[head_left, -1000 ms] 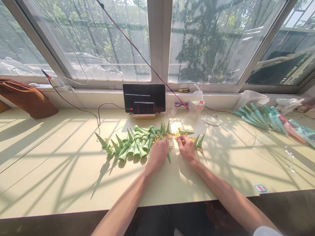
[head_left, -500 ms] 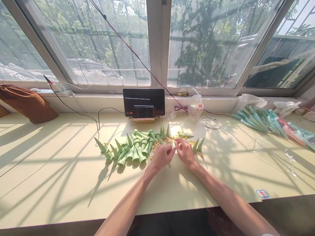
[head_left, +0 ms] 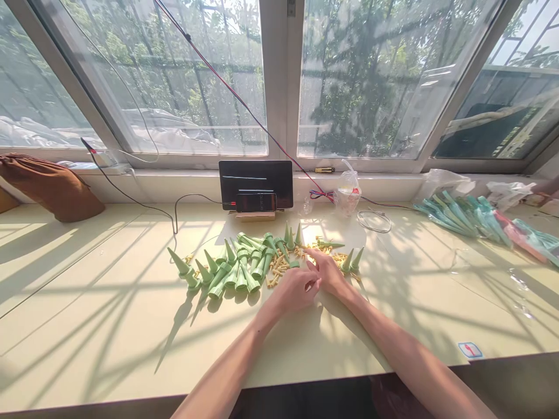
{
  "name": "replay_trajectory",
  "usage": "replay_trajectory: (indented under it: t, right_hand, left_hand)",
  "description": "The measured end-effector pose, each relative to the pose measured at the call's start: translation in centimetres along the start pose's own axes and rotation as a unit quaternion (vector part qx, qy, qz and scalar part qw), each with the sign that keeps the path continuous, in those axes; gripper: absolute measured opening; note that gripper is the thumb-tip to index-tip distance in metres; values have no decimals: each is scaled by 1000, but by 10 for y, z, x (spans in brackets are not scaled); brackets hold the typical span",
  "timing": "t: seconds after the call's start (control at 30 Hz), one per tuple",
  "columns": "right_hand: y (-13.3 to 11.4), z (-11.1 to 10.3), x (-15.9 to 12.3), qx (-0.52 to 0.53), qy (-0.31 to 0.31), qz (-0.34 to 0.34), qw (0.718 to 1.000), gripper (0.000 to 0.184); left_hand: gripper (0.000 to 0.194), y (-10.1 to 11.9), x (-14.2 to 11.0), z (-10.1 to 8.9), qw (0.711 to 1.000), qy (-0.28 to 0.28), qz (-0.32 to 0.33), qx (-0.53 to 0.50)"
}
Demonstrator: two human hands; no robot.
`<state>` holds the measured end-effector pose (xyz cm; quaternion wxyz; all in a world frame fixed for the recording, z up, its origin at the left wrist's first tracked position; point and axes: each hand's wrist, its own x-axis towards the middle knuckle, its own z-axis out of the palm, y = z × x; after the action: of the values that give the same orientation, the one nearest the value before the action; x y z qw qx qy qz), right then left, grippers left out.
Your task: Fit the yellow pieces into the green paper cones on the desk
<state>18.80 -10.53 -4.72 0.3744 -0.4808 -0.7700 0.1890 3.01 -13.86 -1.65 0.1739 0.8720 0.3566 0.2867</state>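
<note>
A heap of green plastic cone spikes [head_left: 236,265] lies on the pale table [head_left: 109,291], with small yellow pieces [head_left: 279,265] scattered beside it. My left hand [head_left: 294,291] and my right hand [head_left: 327,273] meet just in front of the yellow pieces, fingers curled and pinched together. What they pinch is hidden between the fingers. Two upright green cones [head_left: 353,260] stand just right of my right hand.
A dark tablet [head_left: 255,181] with a phone [head_left: 255,202] leaning on it stands at the window sill. A plastic bag [head_left: 348,189] and a coiled cable [head_left: 374,220] lie behind the heap. Teal packaged items [head_left: 467,212] lie at the right, a brown bag [head_left: 52,186] at the left.
Both hands have drawn back from the pile toward me and come together. The left hand left the cone it was touching and now pinches against the right.
</note>
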Motion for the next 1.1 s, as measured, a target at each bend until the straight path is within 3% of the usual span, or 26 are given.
replay_trajectory:
  t: [0.57,1.1]
  right_hand:
    - [2,0,1,-5,-7,-17,1000,33]
    - [5,1,-3,-29,-17,15,999,28]
  left_hand:
    - [27,2,-1,0,1000,-10,-7,22]
    - [28,3,0,0,1000,-6,-4,9]
